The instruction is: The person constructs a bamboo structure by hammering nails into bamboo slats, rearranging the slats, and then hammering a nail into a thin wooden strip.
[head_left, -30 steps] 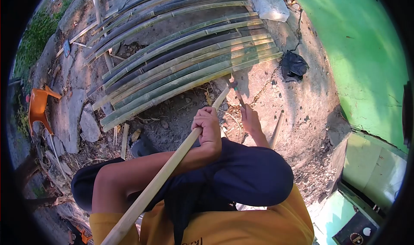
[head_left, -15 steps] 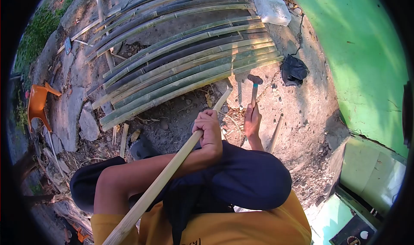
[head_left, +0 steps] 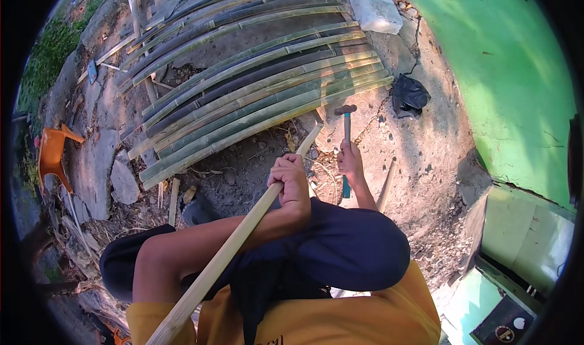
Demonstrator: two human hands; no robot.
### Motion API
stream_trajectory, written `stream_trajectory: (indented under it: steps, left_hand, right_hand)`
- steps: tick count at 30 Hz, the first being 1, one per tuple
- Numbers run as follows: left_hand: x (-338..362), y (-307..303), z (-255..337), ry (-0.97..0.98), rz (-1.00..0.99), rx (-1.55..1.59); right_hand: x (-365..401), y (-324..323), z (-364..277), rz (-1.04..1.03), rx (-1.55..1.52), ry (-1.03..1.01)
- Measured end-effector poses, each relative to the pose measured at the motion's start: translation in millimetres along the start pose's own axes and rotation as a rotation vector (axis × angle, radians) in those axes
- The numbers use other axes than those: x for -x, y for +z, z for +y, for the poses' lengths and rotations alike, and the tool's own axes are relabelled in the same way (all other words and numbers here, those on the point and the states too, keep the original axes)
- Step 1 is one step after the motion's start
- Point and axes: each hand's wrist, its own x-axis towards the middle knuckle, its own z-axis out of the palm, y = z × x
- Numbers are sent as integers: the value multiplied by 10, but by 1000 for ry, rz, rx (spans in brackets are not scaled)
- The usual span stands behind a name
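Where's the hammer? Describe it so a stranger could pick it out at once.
Start at the row of bamboo slats lying on the ground beside the green wall. Just off their near right end, the right hand holds the hammer. Unlike the pale sticks around it, it has a dark metal head and a blue grip.

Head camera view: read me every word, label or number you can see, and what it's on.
Yellow shirt: dark lettering at the picture's bottom edge, cut off, unreadable.
Dark box: round emblem, too small to read.
Hammer, bamboo pole: no markings visible.
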Motion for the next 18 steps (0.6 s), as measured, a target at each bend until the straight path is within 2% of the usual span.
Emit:
stream_trajectory:
  steps: [2,4,5,6,8,9,11,12,14,15,16,18]
  left_hand:
    - [38,20,46,9,-13,-1]
    - [27,19,52,11,-31,1]
    - [37,7,31,13,-34,-2]
    - [36,-11,-1,12,-28,-2]
    - [51,-30,-20,9,-27,6]
    - [16,-20,-6,-6,-28,7]
    - [46,13,46,15,-38,-18]
    - [50,15,41,19,-47,-20]
    - [57,-19,18,-7,-50,4]
    - [58,-18,32,-6,-40,4]
    - [85,-4,38,17,-41,16]
    - [21,-10,-26,17,-39,30]
  right_hand:
    - [70,87,-93,43,-69,-52]
    - [127,101,28,141,50,-368]
    - [108,61,122,173,441,-521]
    - [-45,-52,329,-20,583,-372]
    - [124,-6,40,-78,302,21]
    - [89,37,42,-84,305,8]
    - [148,118,171,41,99,-236]
    - [130,137,232,34,99,-229]
    - [119,111,336,71,614,-389]
    - [157,83,180,-66,257,85]
    - [200,33,186,-54,252,88]
    - [160,0,123,161,632,-259]
